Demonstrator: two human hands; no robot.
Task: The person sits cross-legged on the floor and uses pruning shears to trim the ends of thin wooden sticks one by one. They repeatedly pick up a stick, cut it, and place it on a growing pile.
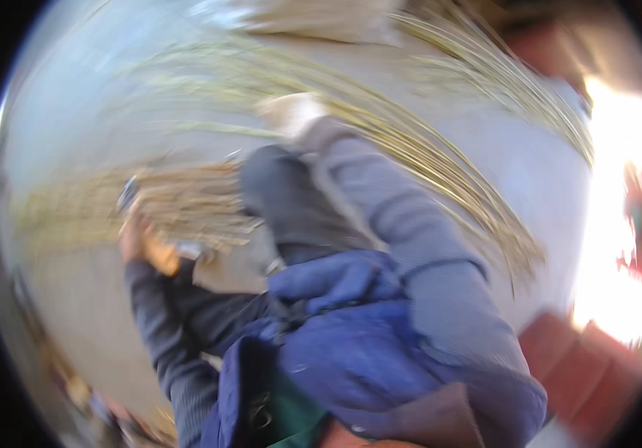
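My left hand (135, 231) reaches over the left end of a woven mat of brown stalks (194, 198). At its fingertips is a small dark, shiny object (127, 194), too blurred to name; the hand looks closed on it. Past my bent knee stretches my right hand (291, 116), pale and smeared by motion, beside a long bundle of loose yellow-green stalks (410, 134). Its fingers do not show clearly, and I cannot tell whether it touches a stalk. An orange patch (160, 255) lies just below my left hand, its kind unclear.
Another sheaf of stalks (500, 75) lies at the far right. A pale sack or sheet (321, 16) rests at the top edge. Red blocks or steps (582, 366) stand at the lower right near bright sunlight. My knee (283, 201) is between my arms.
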